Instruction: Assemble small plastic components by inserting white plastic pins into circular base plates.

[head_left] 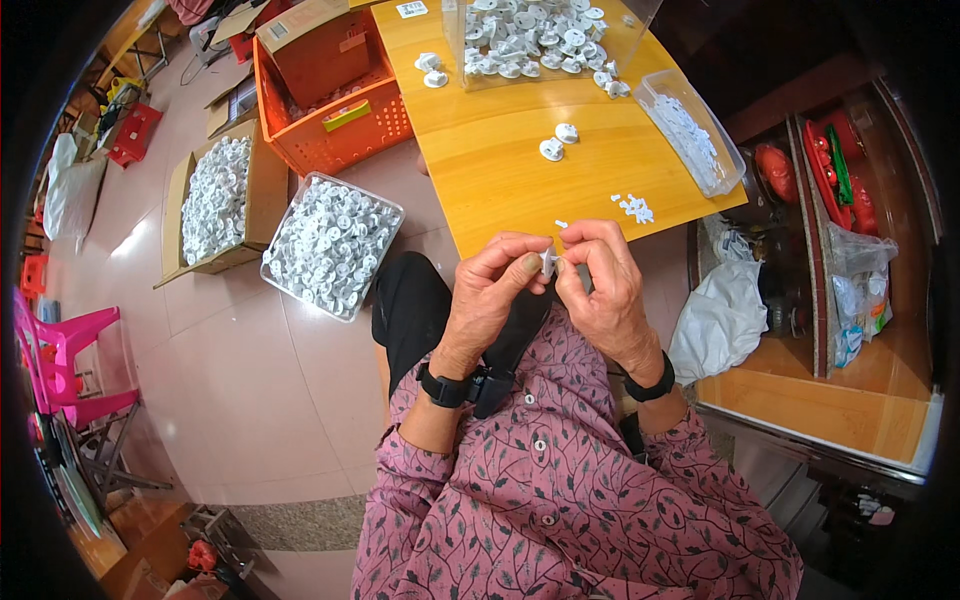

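Observation:
Above my lap, just off the table's near edge, my left hand is closed around a small white round plastic part, pinching it between thumb and fingers. From the other side, my right hand is closed too, with thumb and forefinger pressed together against that part. Whatever the right fingertips hold is too small and covered to make out. Several tiny white plastic pieces lie loose on the table beyond my right hand. Farther back on the wood sit two white round knob-like parts.
On the yellow wooden table stand a clear bin of white parts and a clear tray of tiny pieces. At floor left are a filled clear tub, a filled cardboard box and an orange crate. Open shelves stand right.

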The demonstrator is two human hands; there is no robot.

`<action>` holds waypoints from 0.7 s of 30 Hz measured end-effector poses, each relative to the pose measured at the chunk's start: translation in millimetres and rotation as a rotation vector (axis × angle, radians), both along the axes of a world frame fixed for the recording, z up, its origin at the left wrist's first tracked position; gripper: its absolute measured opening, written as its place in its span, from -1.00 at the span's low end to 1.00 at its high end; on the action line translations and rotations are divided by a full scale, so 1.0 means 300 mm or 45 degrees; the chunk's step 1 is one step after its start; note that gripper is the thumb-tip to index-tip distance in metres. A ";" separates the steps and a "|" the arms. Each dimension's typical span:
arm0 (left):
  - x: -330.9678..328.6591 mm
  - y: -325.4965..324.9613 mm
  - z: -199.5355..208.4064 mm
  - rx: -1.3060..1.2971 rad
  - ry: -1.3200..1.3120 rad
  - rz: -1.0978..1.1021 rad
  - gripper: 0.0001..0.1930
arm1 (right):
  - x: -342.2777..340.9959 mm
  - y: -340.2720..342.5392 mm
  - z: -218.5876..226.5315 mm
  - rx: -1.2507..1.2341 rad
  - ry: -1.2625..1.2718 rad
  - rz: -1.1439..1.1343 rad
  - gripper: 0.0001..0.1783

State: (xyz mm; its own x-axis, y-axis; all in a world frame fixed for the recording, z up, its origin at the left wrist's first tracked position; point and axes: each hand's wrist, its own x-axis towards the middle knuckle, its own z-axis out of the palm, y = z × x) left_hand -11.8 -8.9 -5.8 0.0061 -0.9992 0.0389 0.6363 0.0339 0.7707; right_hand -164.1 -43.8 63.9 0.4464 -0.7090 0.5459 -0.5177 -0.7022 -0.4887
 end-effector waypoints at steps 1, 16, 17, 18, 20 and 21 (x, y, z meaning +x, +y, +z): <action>0.001 0.000 0.003 -0.007 -0.048 0.007 -0.80 | 0.000 0.000 0.000 0.003 0.004 0.001 -0.83; 0.010 0.011 0.020 0.022 0.099 0.008 -0.78 | 0.013 0.013 -0.002 0.389 -0.270 0.061 -0.94; 0.011 0.012 0.021 0.021 0.097 0.014 -0.78 | 0.015 0.014 -0.003 0.389 -0.272 0.067 -0.94; 0.011 0.012 0.017 0.014 0.105 -0.002 -0.76 | 0.015 0.015 -0.003 0.444 -0.305 0.050 -0.94; 0.012 0.014 0.018 0.002 0.115 -0.016 -0.74 | 0.018 0.018 0.001 0.495 -0.336 0.037 -0.95; 0.012 0.015 0.020 0.006 0.115 -0.015 -0.74 | 0.018 0.018 0.003 0.474 -0.311 0.031 -0.95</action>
